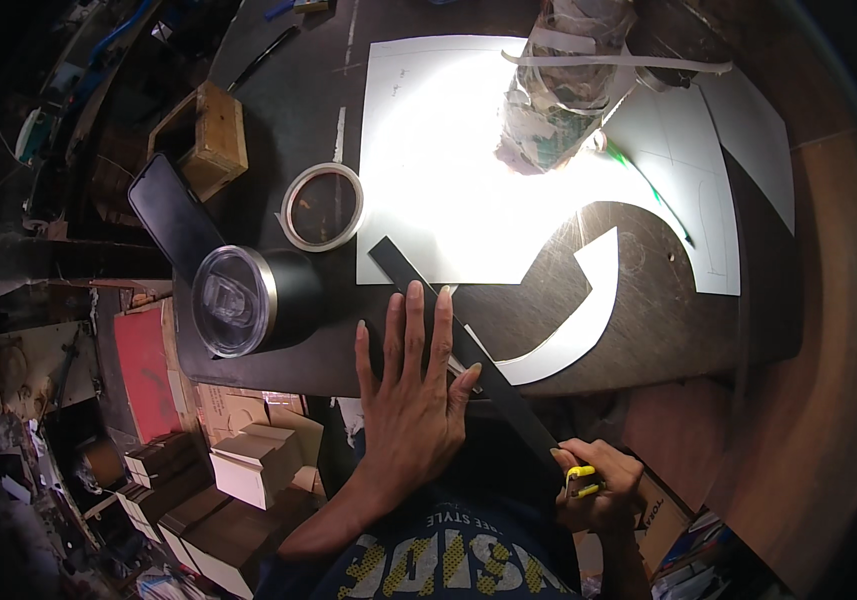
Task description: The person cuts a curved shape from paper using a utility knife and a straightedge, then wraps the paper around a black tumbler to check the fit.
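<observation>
A straight black bar like a ruler (520, 405) slants from the white sheet's near edge down past the table edge toward my right hand. My left hand (410, 385) lies spread with fingers apart, its fingertips at the table's front edge and its thumb and index finger against the bar. My right hand (603, 483) is closed at the bar's lower end, gripping a yellow cutter knife (580, 480) whose blade I cannot see. Right of the bar lies a curved white cut piece (588, 315). Beyond it a large white sheet (418, 130) with a curved cut-out glares under bright light.
On the table's left stand a dark lidded tumbler (238, 300), a phone (173, 215), a roll of tape (322, 207) and a wooden box (210, 140). A wrapped cylinder (563, 95) stands over the sheet. Cardboard boxes (258, 465) sit below left.
</observation>
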{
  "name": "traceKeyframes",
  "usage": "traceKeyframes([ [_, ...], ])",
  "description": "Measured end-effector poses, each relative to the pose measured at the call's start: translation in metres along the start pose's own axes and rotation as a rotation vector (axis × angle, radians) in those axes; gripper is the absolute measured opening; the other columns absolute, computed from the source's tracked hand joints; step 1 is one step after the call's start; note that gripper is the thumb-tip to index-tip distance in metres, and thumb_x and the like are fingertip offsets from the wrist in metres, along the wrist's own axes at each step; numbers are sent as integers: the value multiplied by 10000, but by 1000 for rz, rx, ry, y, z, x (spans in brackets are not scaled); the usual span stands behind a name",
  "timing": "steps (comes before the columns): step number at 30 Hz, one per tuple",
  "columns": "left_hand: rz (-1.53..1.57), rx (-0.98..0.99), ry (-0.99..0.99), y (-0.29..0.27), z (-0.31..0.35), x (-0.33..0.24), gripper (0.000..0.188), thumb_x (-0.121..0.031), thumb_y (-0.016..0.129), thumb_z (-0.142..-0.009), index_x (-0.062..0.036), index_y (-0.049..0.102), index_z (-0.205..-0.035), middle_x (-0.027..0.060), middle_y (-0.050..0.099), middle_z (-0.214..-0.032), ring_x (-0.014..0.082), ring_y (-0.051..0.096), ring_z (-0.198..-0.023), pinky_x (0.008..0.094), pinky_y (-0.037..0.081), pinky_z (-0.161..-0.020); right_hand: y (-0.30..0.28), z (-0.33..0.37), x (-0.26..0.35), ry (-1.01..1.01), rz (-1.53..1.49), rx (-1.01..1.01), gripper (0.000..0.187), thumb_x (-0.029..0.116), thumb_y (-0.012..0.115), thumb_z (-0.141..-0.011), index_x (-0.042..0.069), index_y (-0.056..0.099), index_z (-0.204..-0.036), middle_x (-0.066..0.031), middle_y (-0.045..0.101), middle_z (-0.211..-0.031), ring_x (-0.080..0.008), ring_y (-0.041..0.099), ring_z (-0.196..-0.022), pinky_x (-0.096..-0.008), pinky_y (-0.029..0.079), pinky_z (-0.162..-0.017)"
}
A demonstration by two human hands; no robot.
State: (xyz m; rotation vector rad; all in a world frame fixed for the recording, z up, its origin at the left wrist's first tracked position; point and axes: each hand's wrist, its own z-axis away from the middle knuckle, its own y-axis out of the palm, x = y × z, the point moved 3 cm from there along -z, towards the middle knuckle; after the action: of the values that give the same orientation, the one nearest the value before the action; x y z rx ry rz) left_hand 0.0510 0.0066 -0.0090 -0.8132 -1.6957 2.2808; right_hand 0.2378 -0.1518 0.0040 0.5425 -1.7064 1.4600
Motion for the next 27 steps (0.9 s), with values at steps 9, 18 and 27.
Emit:
traceKeyframes([
  [9, -21, 11, -5, 0, 0, 0, 703, -370, 402, -1117, -70, 150, -1701, 190, 68, -1774, 327, 29, -1652, 567, -42, -1299, -1, 1, 3, 17, -20, 41, 124, 82, 826, -906, 19, 760, -992, -112, 730, -780, -221, 728, -639, -308, 528, -570],
  [18, 17, -34, -6, 1, 0, 0, 708, -380, 446, -1110, -78, 191, -1697, 178, 141, -1765, 334, 97, -1644, 594, -7, -1293, 2, 0, 2, 28, -19, 47, 120, 74, 826, -909, 13, 757, -986, -118, 744, -794, -231, 739, -650, -301, 543, -584],
  [27, -16, -11, -8, -1, -1, 0, 707, -378, 425, -1116, -46, 182, -1691, 182, 108, -1769, 323, 54, -1649, 565, -9, -1304, -1, -3, 0, 8, -27, 36, 216, 214, 789, -960, 1, 756, -979, -132, 739, -815, -231, 738, -669, -301, 546, -609],
])
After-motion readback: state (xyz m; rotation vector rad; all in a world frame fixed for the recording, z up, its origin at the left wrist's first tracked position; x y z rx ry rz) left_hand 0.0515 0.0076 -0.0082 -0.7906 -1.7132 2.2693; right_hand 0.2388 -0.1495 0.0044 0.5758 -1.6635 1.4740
